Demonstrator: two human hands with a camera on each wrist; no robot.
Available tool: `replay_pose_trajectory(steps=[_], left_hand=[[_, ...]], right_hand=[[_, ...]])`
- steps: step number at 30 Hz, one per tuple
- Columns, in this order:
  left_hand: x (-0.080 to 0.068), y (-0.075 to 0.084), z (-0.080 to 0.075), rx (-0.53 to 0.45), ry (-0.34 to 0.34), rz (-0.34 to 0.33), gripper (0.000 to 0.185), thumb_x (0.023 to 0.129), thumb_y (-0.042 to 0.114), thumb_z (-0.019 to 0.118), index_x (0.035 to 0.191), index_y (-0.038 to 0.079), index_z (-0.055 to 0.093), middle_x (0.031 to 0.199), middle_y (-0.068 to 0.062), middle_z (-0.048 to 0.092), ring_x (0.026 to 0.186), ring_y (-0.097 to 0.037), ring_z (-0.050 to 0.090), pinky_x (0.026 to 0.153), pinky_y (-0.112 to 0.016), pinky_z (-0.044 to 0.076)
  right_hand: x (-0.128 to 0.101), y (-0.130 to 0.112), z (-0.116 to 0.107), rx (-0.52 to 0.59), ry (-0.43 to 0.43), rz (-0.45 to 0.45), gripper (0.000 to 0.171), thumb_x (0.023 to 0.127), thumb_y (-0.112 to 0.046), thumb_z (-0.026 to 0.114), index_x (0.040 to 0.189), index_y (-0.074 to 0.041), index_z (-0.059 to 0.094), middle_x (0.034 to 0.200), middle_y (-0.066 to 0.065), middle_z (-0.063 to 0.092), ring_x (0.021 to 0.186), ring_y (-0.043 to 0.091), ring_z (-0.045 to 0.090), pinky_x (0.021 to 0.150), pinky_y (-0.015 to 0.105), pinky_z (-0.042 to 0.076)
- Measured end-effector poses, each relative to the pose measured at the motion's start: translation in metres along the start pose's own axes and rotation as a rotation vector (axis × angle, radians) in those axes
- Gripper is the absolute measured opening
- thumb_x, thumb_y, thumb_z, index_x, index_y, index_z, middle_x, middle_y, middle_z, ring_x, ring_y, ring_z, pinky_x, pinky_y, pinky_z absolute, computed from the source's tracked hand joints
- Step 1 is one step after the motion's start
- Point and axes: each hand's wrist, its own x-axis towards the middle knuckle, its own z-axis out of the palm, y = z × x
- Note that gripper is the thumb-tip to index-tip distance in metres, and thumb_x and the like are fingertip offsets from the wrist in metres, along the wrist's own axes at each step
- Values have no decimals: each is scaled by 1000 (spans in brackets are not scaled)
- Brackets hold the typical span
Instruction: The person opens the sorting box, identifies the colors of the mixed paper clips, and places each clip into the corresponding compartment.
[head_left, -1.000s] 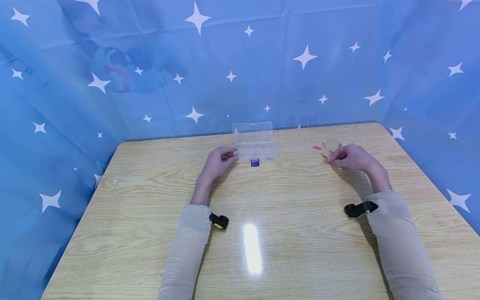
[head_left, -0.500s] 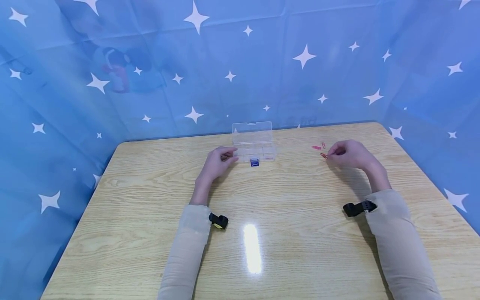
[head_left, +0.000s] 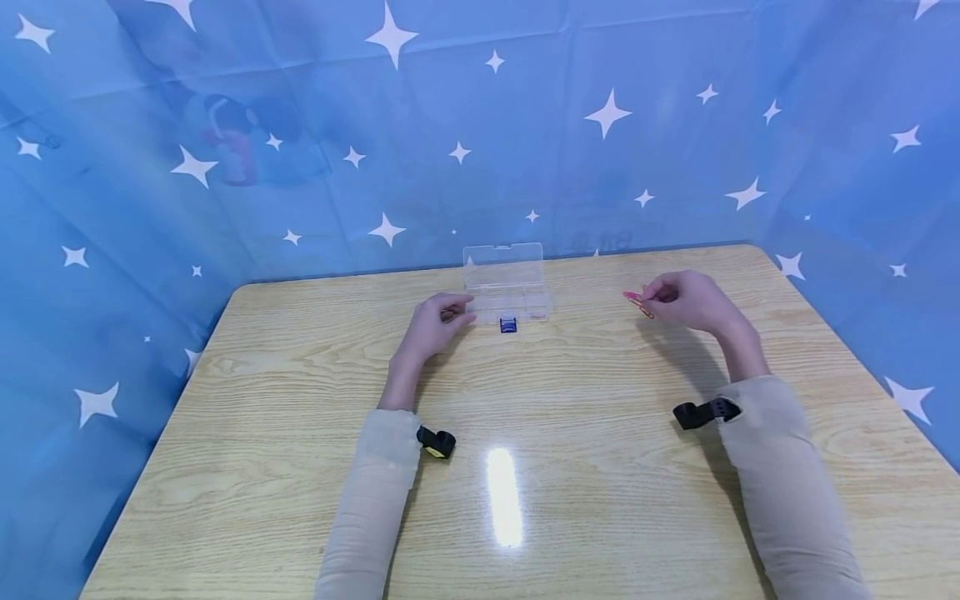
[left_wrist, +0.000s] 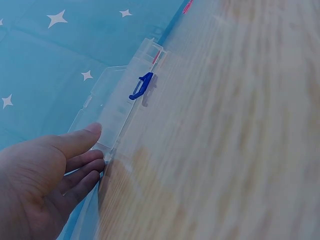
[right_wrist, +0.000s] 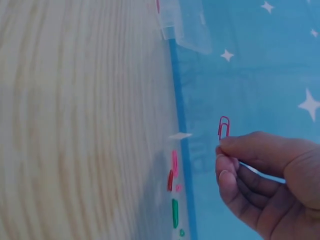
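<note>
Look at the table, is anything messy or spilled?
A little. A few coloured paper clips lie loose on the wooden table near the right hand, outside the clear box. That hand pinches a red paper clip. The left hand rests against the open box. Nothing looks broken.

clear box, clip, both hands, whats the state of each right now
clear box: lid open, standing on the table
blue latch: undone
left hand: fingers straight, touching the box end
right hand: pinching a red paper clip
loose paper clips: lying on the table
</note>
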Motion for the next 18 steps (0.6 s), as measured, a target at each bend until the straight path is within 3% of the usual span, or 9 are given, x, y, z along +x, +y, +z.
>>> replay_pose_trajectory(steps=[12,18], left_hand=[[-1,0,0,11,-1,-10,37,97,17,71,132,6,67,118,-14,67,113,-25,64,101,-33,52],[-1,0,0,10,1,0,37,97,16,71,132,6,67,118,-14,67,112,-26,64,101,-34,53]], right_hand=[[9,-19,7,10,15,-23,19,99,-17,66,106,1,69,84,16,69,80,33,62,62,28,47],[16,-28,14,37,31,-53,14,97,-14,68,103,-1,71,91,14,70,80,25,62,62,27,47]])
